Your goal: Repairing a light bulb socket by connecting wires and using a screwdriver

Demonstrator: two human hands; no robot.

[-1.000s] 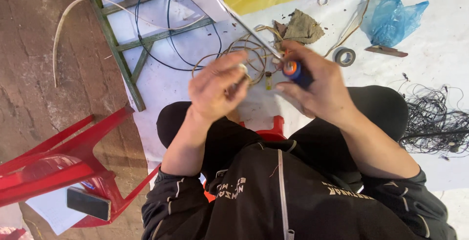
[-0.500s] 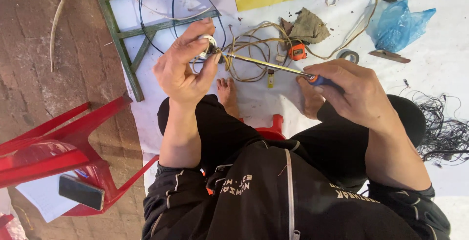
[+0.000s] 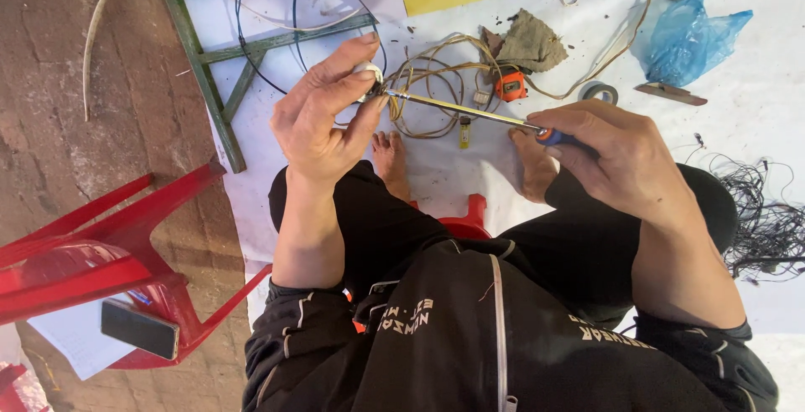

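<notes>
Left hand (image 3: pixel 323 119) pinches one white fitting (image 3: pixel 366 71); right hand (image 3: pixel 616 160) grips one screwdriver (image 3: pixel 470 111).

The small white fitting (image 3: pixel 366 71) is hiding almost wholly behind the left hand's fingers (image 3: pixel 340 85), its shape staying unclear. The right hand's fingers (image 3: pixel 587 127) are covering most of the blue-and-orange handle of the long metal screwdriver (image 3: pixel 457 108). The tangled black wire pile (image 3: pixel 767 228) is running off the right edge.
</notes>
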